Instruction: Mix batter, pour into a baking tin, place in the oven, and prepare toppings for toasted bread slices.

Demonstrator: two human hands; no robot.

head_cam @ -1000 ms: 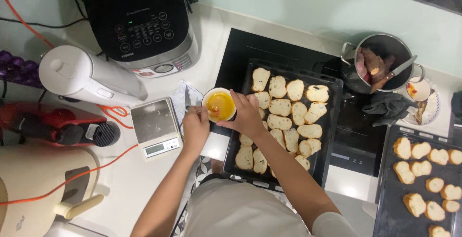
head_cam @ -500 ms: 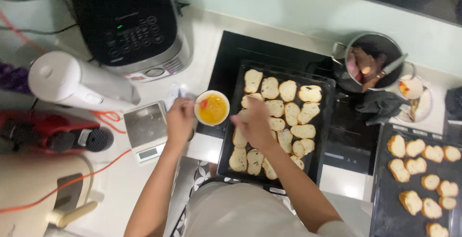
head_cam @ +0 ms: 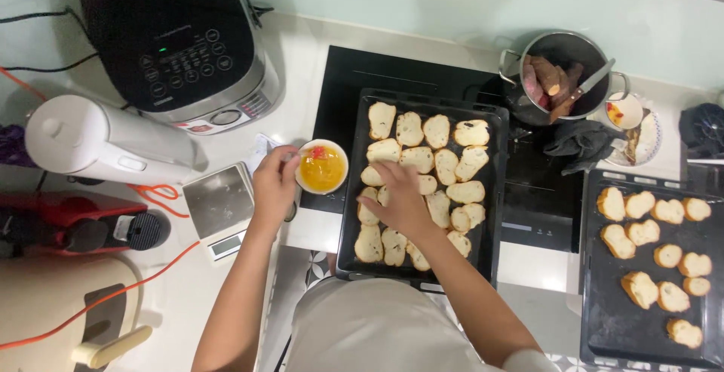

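Near the middle of the surface, our left hand has its grip closed around the rim of a small white bowl of yellow liquid, just left of the black baking tray. Our right hand lies palm-down on the bread slices at the tray's left side; whether its fingers pinch anything, we cannot tell. A kitchen scale sits beside our left wrist.
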